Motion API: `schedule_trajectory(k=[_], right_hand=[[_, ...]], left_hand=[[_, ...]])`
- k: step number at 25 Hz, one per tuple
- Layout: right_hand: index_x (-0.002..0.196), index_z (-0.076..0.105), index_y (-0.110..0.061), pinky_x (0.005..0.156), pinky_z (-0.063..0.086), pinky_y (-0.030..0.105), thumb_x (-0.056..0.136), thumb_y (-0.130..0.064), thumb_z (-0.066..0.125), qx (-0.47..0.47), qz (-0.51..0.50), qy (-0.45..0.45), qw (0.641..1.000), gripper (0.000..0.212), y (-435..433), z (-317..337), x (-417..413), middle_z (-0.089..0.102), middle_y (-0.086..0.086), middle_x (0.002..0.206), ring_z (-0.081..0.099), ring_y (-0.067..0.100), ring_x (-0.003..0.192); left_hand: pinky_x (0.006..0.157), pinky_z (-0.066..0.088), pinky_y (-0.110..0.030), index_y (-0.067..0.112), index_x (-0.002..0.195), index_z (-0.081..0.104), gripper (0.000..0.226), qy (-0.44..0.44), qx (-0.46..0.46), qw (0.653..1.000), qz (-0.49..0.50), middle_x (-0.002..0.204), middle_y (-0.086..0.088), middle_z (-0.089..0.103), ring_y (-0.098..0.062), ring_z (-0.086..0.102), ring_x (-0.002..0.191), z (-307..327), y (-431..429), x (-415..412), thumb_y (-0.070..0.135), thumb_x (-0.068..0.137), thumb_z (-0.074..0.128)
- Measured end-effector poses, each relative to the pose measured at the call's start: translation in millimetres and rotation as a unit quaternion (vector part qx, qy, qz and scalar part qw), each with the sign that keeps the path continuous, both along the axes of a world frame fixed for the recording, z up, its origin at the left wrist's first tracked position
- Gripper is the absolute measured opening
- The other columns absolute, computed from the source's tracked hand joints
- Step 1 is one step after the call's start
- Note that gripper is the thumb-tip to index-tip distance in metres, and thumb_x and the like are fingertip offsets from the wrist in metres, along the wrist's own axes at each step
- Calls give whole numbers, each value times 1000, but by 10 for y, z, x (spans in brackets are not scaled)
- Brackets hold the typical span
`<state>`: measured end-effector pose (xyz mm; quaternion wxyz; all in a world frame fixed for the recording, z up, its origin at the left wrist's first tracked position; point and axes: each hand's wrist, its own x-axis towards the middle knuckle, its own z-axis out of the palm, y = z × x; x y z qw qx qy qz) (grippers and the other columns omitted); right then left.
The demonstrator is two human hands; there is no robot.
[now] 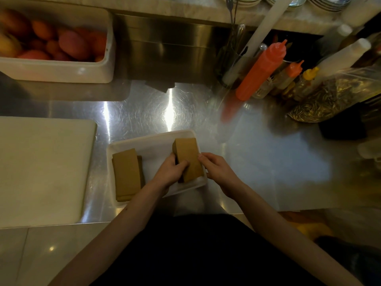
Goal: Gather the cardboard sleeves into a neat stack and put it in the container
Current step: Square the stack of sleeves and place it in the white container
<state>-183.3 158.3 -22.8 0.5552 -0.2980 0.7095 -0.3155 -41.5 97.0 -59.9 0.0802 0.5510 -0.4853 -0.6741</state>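
Note:
A shallow white container (144, 144) sits on the steel counter in front of me. On its right side stands a thick stack of brown cardboard sleeves (188, 155), tilted up. My left hand (170, 172) grips that stack from its left side. My right hand (216, 169) presses against the stack's right edge with its fingers. A second, flatter pile of cardboard sleeves (126, 174) lies in the container's left side, free of both hands.
A white cutting board (41, 168) lies left of the container. A white tub of red and orange fruit (55, 69) is at the back left. Squeeze bottles (261, 71) and a clear bag of seeds (327, 100) crowd the back right. The counter's front edge runs just below the container.

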Motion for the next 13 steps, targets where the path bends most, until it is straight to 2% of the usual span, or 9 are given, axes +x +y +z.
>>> schedule_trajectory(k=[3, 8, 11, 13], right_hand=[[90, 63, -38, 88, 53, 30, 99, -37, 45, -1, -1, -1, 1000, 21, 17, -27, -8, 66, -15, 97, 64, 7, 94], [92, 67, -38, 94, 54, 39, 101, -28, 41, -17, -1, 4, 1000, 29, 73, -115, -4, 70, -11, 100, 66, 11, 98], [96, 68, -39, 92, 55, 43, 100, -24, 42, -27, 3, 13, 1000, 30, 90, -185, 4, 71, -8, 105, 67, 13, 100], [105, 69, -34, 91, 55, 45, 99, -23, 43, -33, 2, 21, 999, 29, 101, -243, 3, 72, -5, 106, 68, 15, 100]], left_hand=[[65, 45, -17, 11, 146, 38, 48, -2, -4, 1000, 0, 130, -6, 57, -18, 56, 104, -33, 6, -9, 20, 100, 50], [66, 46, -17, 11, 145, 42, 48, -7, -23, 999, 22, 131, -7, 59, -15, 59, 102, -71, 38, -15, 14, 98, 51], [76, 49, -26, 14, 146, 40, 51, -19, -26, 999, 21, 132, -7, 58, -22, 57, 111, -60, 51, -35, 19, 96, 52], [92, 50, -37, 15, 146, 37, 54, -28, -24, 999, 23, 132, -7, 57, -25, 57, 115, -48, 57, -47, 24, 95, 53]])
